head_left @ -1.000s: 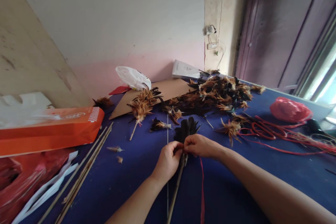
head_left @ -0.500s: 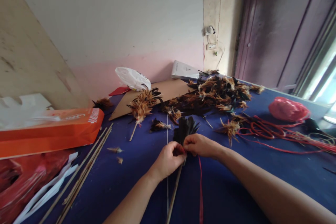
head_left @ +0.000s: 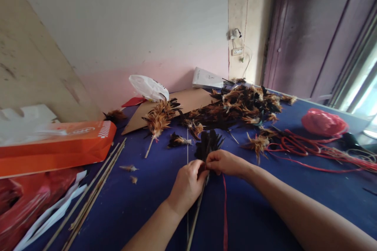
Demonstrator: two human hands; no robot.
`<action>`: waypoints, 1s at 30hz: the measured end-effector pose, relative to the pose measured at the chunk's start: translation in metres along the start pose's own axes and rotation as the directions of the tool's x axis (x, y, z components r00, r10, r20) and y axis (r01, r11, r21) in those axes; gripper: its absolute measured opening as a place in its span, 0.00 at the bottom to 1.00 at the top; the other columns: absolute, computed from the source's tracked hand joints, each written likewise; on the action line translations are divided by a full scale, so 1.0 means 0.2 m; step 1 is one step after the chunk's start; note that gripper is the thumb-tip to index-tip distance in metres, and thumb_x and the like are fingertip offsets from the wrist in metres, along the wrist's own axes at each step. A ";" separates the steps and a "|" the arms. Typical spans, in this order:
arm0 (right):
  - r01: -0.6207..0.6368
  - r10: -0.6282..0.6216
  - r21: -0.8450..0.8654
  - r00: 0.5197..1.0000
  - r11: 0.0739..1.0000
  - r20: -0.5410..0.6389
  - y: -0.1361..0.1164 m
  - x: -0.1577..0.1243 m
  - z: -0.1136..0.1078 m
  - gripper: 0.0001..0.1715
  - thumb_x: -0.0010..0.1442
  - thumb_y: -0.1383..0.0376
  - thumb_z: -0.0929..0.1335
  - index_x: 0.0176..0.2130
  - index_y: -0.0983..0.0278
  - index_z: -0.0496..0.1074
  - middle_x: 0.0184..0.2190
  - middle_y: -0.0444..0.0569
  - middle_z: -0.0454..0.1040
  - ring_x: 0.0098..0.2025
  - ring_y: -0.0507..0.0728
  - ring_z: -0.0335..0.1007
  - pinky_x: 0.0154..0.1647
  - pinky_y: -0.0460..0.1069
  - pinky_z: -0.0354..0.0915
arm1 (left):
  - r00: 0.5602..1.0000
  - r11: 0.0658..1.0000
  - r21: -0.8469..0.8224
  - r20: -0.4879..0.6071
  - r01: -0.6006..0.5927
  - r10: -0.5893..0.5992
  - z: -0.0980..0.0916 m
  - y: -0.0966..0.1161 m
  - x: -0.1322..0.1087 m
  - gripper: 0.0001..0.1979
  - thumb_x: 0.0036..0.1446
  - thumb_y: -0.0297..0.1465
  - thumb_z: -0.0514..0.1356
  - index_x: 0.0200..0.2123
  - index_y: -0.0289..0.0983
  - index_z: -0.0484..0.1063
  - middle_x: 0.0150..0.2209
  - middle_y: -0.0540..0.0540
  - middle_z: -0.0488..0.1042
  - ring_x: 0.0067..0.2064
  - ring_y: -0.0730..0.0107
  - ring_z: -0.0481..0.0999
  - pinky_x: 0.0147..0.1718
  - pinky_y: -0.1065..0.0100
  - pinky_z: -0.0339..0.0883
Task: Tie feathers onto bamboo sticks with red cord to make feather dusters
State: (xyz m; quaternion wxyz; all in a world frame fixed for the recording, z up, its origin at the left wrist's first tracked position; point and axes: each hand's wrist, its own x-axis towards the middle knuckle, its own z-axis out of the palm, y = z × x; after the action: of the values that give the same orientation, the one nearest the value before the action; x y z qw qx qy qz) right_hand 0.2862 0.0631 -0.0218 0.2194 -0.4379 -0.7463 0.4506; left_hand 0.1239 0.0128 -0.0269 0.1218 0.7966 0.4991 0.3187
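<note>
Black feathers (head_left: 208,143) fan out at the top end of a thin bamboo stick (head_left: 195,219), which slants down toward me over the blue table. My left hand (head_left: 190,178) is closed at the base of the feathers, its fingers pinched around the stick and binding. Close against it, my right hand (head_left: 225,162) pinches a red plastic ribbon (head_left: 225,211), whose loose end hangs down toward the table's near side. The fingertips hide the spot where feathers, stick and ribbon meet.
A brown feather bundle on a stick (head_left: 159,119) and a feather pile (head_left: 247,104) lie behind. Bamboo sticks (head_left: 91,196) and an orange bag (head_left: 59,145) are left. Red cord (head_left: 306,147) and a red plastic roll (head_left: 324,122) lie right.
My left hand has rolled slightly, narrowing the gap between thumb and forefinger. The feathers have shifted a little; my right hand is nearly unmoved.
</note>
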 end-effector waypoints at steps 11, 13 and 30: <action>0.003 -0.003 0.012 1.000 1.000 -0.001 0.01 0.00 0.00 0.07 0.49 0.64 0.64 0.26 0.66 0.68 0.16 0.40 0.62 0.19 0.46 0.56 0.19 0.41 0.51 | 0.999 0.990 0.141 0.044 0.022 -0.029 -0.02 0.03 -0.01 0.09 0.56 0.29 0.51 0.27 0.39 0.68 0.27 0.45 0.73 0.30 0.66 0.72 0.30 0.68 0.58; 0.011 -0.011 -0.003 1.000 1.000 0.003 0.01 0.00 0.00 0.07 0.49 0.63 0.64 0.26 0.66 0.69 0.16 0.40 0.62 0.19 0.46 0.56 0.19 0.41 0.52 | 0.998 0.987 0.164 0.059 0.005 -0.015 -0.02 0.03 -0.01 0.09 0.56 0.28 0.50 0.26 0.39 0.67 0.26 0.46 0.71 0.29 0.67 0.71 0.29 0.69 0.57; 0.089 -0.089 -0.358 0.996 0.930 0.016 -0.05 -0.04 -0.04 0.07 0.46 0.68 0.64 0.23 0.66 0.72 0.17 0.40 0.64 0.22 0.47 0.57 0.23 0.42 0.51 | 0.936 0.846 -0.399 0.162 0.353 -0.313 -0.15 -0.12 0.02 0.08 0.49 0.32 0.57 0.21 0.35 0.67 0.19 0.52 0.65 0.22 0.76 0.62 0.22 0.73 0.54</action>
State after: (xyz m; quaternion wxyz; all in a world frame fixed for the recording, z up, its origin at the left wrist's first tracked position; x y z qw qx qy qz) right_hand 0.2908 0.0581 -0.0087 0.1563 -0.4365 -0.8349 0.2967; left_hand 0.0894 0.0231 -0.0154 0.3672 0.6660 0.5427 0.3565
